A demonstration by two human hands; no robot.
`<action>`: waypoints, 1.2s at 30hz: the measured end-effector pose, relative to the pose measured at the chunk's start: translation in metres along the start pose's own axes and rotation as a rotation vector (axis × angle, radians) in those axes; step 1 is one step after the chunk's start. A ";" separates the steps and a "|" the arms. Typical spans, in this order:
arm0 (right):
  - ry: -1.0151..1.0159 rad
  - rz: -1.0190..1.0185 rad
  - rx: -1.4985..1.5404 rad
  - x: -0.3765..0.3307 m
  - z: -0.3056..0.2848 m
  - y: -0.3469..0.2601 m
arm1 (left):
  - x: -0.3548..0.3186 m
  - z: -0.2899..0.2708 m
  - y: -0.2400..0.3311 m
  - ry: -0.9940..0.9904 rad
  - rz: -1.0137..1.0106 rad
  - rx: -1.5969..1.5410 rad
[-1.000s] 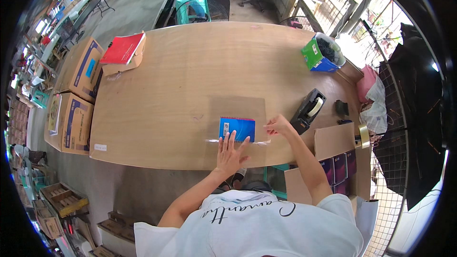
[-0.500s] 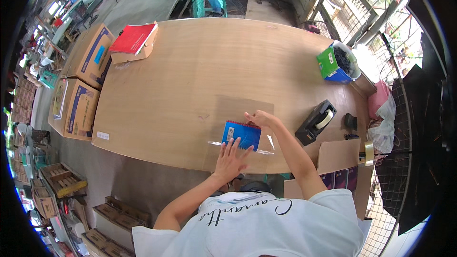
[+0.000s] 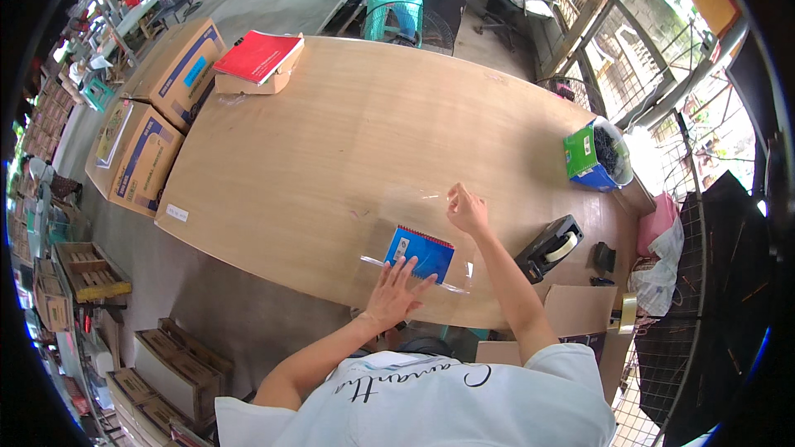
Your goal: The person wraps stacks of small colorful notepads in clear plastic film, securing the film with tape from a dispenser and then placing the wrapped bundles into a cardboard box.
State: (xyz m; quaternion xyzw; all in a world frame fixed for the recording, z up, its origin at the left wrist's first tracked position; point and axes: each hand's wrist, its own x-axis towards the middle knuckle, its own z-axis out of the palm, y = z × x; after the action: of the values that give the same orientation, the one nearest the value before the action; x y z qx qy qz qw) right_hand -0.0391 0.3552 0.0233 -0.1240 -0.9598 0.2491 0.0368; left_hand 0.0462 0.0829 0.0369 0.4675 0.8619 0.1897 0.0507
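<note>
A small blue notebook (image 3: pixel 424 254) with a red coil binding lies on a sheet of clear plastic film (image 3: pixel 387 236) near the table's front edge. My left hand (image 3: pixel 396 294) rests on the notebook's near side, fingers spread and flat. Beyond the notebook's far right corner, my right hand (image 3: pixel 468 209) is closed in a pinch over the far part of the film. Whatever lies between its fingers is too fine to make out. Shiny film edges show on both sides of the notebook.
A black tape dispenser (image 3: pixel 550 250) stands right of my right forearm, with an open carton (image 3: pixel 571 308) nearer me. A green and blue container (image 3: pixel 593 156) sits at the right edge. A red book (image 3: pixel 260 56) and large cartons (image 3: pixel 142 157) are at left.
My right hand has moved from the notebook's coil edge to farther out, and its fingers have closed. My left hand stays on the notebook. The whole view has shifted and turned slightly.
</note>
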 end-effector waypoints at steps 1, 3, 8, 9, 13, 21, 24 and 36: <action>-0.093 0.026 0.024 0.004 -0.006 -0.003 | -0.001 0.000 0.001 0.006 0.002 0.003; -0.198 0.016 0.048 0.013 -0.018 -0.013 | 0.000 -0.002 0.002 0.001 -0.015 0.001; -0.105 -0.179 0.033 0.011 -0.014 -0.007 | 0.001 0.010 0.003 0.073 -0.059 -0.064; -0.107 -0.205 0.003 0.004 -0.018 -0.015 | 0.001 0.010 0.005 0.101 -0.078 -0.045; -0.043 -0.267 0.050 -0.037 -0.029 -0.051 | 0.006 0.005 0.013 0.157 -0.142 -0.032; 0.091 -0.345 0.021 -0.097 0.009 -0.075 | 0.005 0.013 0.006 0.139 -0.094 -0.050; 0.132 -0.237 0.063 -0.108 0.026 -0.077 | 0.006 0.011 0.006 0.037 -0.132 -0.021; 0.265 -0.193 0.076 -0.114 0.040 -0.092 | 0.025 0.023 0.006 -0.030 -0.209 0.061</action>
State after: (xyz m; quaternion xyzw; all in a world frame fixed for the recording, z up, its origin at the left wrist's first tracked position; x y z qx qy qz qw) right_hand 0.0459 0.2296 0.0321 -0.0615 -0.9439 0.2619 0.1914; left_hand 0.0427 0.1126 0.0201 0.3790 0.9105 0.1501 0.0690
